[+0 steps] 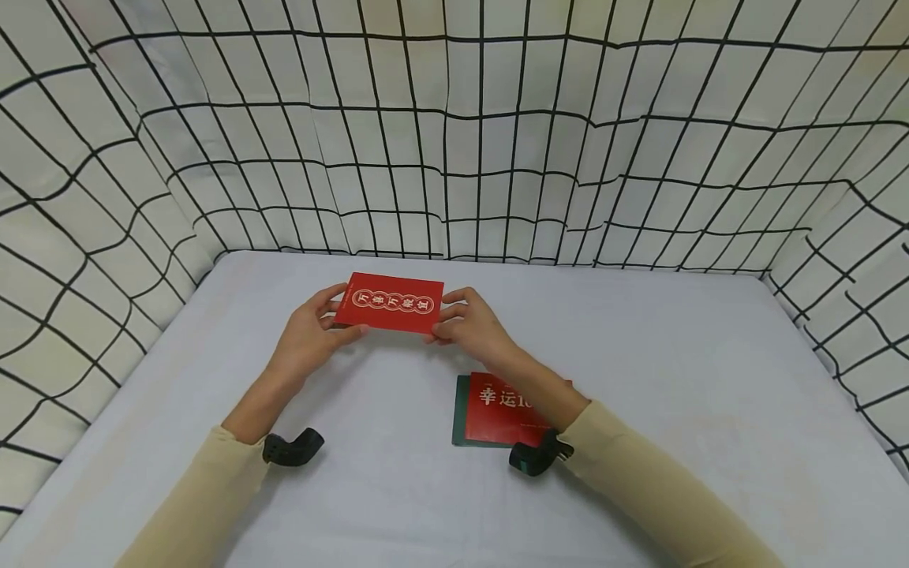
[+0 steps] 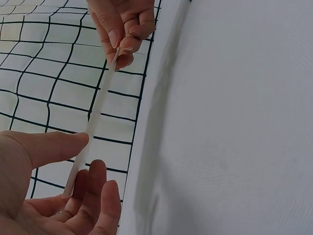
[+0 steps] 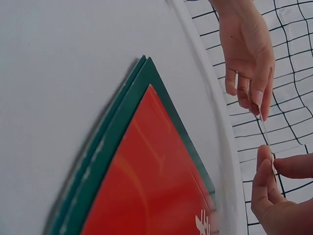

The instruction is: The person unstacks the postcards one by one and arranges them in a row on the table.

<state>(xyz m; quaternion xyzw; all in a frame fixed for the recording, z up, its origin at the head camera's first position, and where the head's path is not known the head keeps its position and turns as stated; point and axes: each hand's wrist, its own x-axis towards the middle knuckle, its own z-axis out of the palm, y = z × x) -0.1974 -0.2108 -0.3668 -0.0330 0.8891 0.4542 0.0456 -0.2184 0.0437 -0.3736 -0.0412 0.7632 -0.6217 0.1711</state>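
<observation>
A flat red envelope (image 1: pixel 388 301) with a row of gold-ringed characters hangs above the far part of the table, held at both ends. My left hand (image 1: pixel 305 335) pinches its left end, thumb on the near edge and fingers behind. At the other end, my right hand (image 1: pixel 474 325) grips the right edge between thumb and fingers. From the left wrist the envelope (image 2: pixel 100 110) appears edge-on, as a thin pale strip. Below my right forearm lies a larger red packet with white characters (image 1: pixel 490 422), on top of a dark green folder (image 3: pixel 93 178).
A white cloth covers the table (image 1: pixel 682 394). Black wire grid (image 1: pixel 497 142) backed with white sheeting rises along the far side and both flanks. Each wrist carries a black camera mount (image 1: pixel 293 448), and the right one overlaps the stack in the head view.
</observation>
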